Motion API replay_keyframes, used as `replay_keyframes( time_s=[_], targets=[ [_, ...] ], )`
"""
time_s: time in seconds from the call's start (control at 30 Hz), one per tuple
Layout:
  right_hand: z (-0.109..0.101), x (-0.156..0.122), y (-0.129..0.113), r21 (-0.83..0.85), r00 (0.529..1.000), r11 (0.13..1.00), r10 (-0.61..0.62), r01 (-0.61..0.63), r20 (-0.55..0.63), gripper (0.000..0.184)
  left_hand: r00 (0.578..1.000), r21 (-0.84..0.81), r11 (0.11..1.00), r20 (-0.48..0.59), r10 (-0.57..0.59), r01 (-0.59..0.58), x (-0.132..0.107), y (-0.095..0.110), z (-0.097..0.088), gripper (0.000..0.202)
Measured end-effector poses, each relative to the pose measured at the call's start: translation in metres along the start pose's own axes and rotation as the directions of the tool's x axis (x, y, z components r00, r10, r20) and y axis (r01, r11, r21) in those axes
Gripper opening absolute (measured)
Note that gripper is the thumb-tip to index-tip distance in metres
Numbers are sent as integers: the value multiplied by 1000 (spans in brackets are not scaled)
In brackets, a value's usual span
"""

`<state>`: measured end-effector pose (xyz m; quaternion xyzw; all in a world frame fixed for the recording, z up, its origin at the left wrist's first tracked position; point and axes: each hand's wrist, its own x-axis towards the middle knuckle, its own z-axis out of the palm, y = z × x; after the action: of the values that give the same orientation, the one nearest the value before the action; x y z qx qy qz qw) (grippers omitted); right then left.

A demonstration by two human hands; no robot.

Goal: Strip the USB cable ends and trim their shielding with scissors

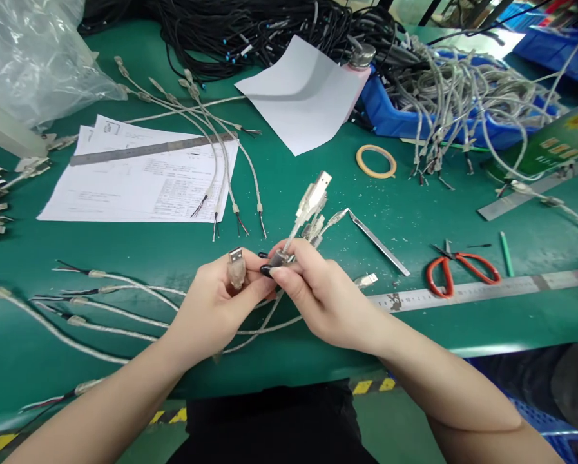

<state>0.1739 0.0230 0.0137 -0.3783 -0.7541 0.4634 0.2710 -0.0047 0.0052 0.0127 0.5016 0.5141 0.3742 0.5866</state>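
Note:
Both hands meet at the middle of the bench's near side. My left hand (221, 306) is closed round a USB cable, whose clear plug (237, 267) pokes up between thumb and fingers. In my right hand (317, 293) another USB cable is pinched at a thick clear sleeve, its plug (314, 196) pointing up and away. The fingertips of the two hands touch or nearly touch at that sleeve. Behind the right hand lie more USB plugs (314, 229), partly hidden. Cables with stripped wire ends (119, 312) stretch out to the left beneath my left forearm.
Orange-handled cutters (447, 277) lie by a long steel ruler (414, 298) at right, near tweezers (378, 241) and a tape roll (375, 161). Farther back are a blue bin (395, 119) of cables, printed sheets (124, 187), a black cable pile (196, 38) and a plastic bag (37, 58).

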Motion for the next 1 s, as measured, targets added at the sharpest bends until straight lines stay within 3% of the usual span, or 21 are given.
replay_keyframes(
  time_s=[0.13, 0.23, 0.33, 0.43, 0.53, 0.7, 0.9, 1.0],
  targets=[
    [-2, 3, 7, -75, 983, 996, -69, 56, -173, 27, 995, 11, 999, 89, -42, 41, -1, -2, -4, 15],
    [-5, 6, 11, 182, 989, 983, -14, 41, -146, 31, 985, -21, 995, 142, -97, 101, 1, -6, -8, 27],
    [-8, 9, 14, 412, 992, 910, 87, -41, -96, 30, 971, -58, 991, 212, -109, 124, 5, -8, -9, 30],
    [-7, 12, 16, 456, 976, 888, 150, -62, -159, 23, 951, -76, 988, 290, -106, 133, 6, -6, -8, 33],
    [-5, 14, 18, 467, 960, 882, 187, -71, -208, 22, 951, -140, 972, 275, -143, 187, 4, -4, -5, 26],
    [-8, 11, 14, 353, 974, 934, 134, -62, -182, 28, 974, -247, 949, 164, -157, 195, 5, -7, -1, 20],
    [-17, -1, -2, 72, 989, 995, 62, -72, 137, 40, 989, -191, 973, 92, -115, 131, 5, -8, -1, 19],
    [-14, 0, 2, -60, 997, 998, -8, 13, 81, 29, 992, -114, 988, 89, -93, 103, 4, -9, 0, 20]
  ],
)
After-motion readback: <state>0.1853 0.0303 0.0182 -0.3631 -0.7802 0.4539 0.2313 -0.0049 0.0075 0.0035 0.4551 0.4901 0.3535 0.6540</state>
